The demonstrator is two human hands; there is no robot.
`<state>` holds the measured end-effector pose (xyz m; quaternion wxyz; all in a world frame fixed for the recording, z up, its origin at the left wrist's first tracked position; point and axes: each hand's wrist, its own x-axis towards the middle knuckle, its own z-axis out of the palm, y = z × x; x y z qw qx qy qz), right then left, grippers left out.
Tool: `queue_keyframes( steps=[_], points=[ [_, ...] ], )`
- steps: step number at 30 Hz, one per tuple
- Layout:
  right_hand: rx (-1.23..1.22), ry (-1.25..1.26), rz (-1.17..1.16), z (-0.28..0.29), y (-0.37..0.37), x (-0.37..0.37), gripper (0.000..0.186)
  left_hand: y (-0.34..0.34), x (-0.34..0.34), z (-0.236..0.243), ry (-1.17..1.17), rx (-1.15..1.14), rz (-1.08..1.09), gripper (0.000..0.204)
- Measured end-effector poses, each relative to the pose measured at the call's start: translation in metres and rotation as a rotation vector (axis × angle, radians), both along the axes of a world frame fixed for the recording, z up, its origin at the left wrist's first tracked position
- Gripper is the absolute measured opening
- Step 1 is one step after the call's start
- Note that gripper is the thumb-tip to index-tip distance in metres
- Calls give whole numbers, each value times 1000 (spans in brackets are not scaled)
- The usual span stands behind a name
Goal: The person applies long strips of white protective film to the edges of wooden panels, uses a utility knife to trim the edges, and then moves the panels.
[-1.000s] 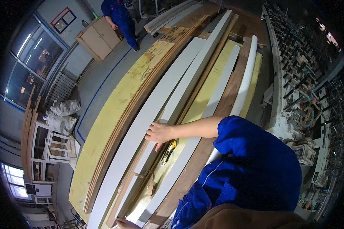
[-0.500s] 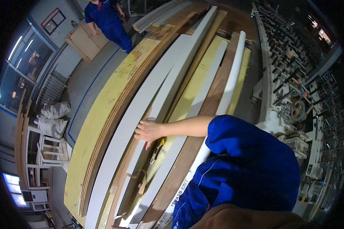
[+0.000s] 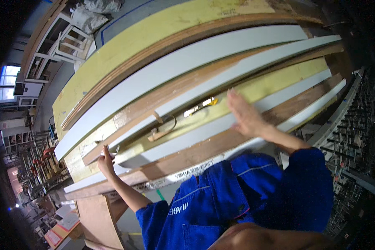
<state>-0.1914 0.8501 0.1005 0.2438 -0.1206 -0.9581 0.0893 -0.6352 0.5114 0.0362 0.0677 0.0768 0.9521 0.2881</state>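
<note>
My left hand [image 3: 107,162] is closed round the near left end of a long wooden strip [image 3: 237,73] with a white face, thumb on top. The strip lies lengthwise over the stack, its brown edge showing. My right hand [image 3: 246,116] is open, fingers stretched out, over a yellow board [image 3: 291,77] and a white strip [image 3: 279,95]; I cannot tell if it touches them. A yellow and black utility knife [image 3: 210,104] lies to the left of it. Closer to my left hand is a thin curled offcut [image 3: 156,135]. Behind lies a wide white board [image 3: 187,62].
A thick yellow panel [image 3: 133,50] runs along the far side. White frames [image 3: 71,46] and pale sacks [image 3: 89,18] stand beyond it at the far left. Racks of clamps [image 3: 350,129] line the right. A brown panel [image 3: 98,221] leans by the lower left.
My view has turned, and my left hand has come in at the strip's end. My right hand has lifted off the white boards, which now lie farther apart. The other person is out of view.
</note>
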Motion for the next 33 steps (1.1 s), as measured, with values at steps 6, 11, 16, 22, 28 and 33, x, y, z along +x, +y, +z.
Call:
queue_keyframes(
  steps=[6,11,16,22,28,33],
  points=[
    [-13,-183,103,-68,-12,20,80,-39,7,3,-94,199,18,56],
    [-118,-294,243,-41,-7,-34,98,-49,-1,-17,-81,138,10,42],
    [163,-285,199,-16,30,-125,106,-45,15,-15,-17,320,5,31],
    [125,-448,143,-38,36,-155,65,-30,28,0,168,211,-70,27],
    [132,-391,118,-44,40,-155,63,-10,61,0,249,260,-174,22],
    [173,-328,98,-55,43,-154,66,54,151,41,319,476,-520,10]
  ],
)
